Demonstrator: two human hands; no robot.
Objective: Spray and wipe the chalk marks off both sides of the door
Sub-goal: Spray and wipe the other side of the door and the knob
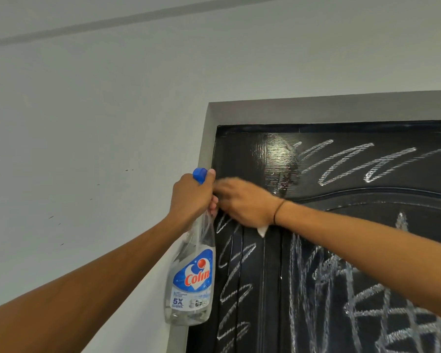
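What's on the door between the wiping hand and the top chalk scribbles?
In the head view, a wet, glossy, wiped patch lies between the right hand and the chalk scribbles on the door.

An indoor room, most likely in a home, is shown. A plain pale painted wall is seen left of and above the fingers, and a grey band is carried across it high above them. A grey door frame is set into this wall, and a dark, glossy panelled door with a moulded arch is hung in it, right of and below the fingers. Chalk scribbles are spread over the door. A household glass-cleaner spray bottle labelled "Colin" is held just below the fingers, which points to domestic cleaning.
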